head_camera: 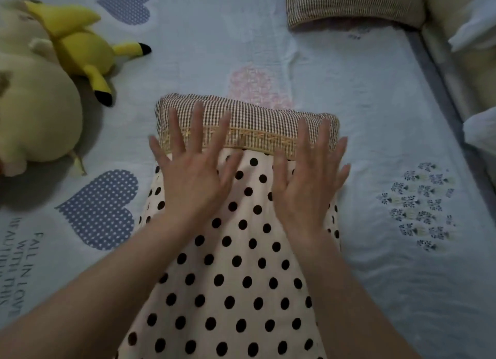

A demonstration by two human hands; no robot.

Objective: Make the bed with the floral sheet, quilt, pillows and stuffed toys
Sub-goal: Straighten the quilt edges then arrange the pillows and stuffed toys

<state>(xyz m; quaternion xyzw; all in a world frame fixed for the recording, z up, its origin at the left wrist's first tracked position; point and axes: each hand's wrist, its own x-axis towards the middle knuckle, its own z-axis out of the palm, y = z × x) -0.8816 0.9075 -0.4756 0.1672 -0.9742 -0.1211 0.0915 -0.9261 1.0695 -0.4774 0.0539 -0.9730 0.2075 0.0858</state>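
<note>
A long pillow (pixel 241 278) with a cream, black-dotted cover and a brown checked end band lies on the pale heart-print sheet (pixel 362 103), running away from me. My left hand (pixel 193 168) and my right hand (pixel 308 176) both press flat on its far end, fingers spread and straight. A second striped brown pillow (pixel 349 7) lies at the top right. A yellow stuffed toy (pixel 77 47) and a big cream stuffed toy (pixel 35 111) lie at the left.
The bed's right edge (pixel 434 77) runs diagonally at the right, with a beige surface and white cloth (pixel 475 23) beyond it. Bare sheet shows between the two pillows and to the right of the dotted one.
</note>
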